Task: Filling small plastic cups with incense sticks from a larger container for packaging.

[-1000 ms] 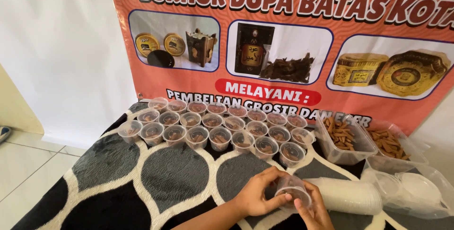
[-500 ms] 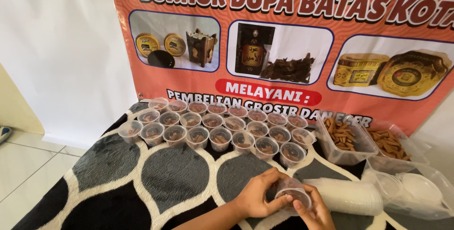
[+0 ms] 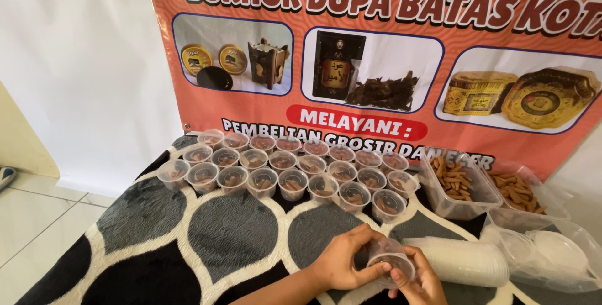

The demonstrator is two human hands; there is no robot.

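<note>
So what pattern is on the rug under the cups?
Grey and black rounded shapes outlined in cream, on the rug, head view.

A small cup (image 3: 390,261) of clear, glossy plastic is sitting between the left hand (image 3: 342,261) and the right hand (image 3: 421,280). Rows of like cups (image 3: 282,173) in thin see-through plastic are catching the light along the far edge of the rug (image 3: 219,230), whose cloth is looking soft, matt and short-piled. Near the rug's right edge a clear plastic tub (image 3: 461,186) is showing dry, rough brown sticks, and a stack of lids (image 3: 464,261) is looking milky and smooth. The banner (image 3: 376,60) is looking smooth, faintly sheeny.
</note>
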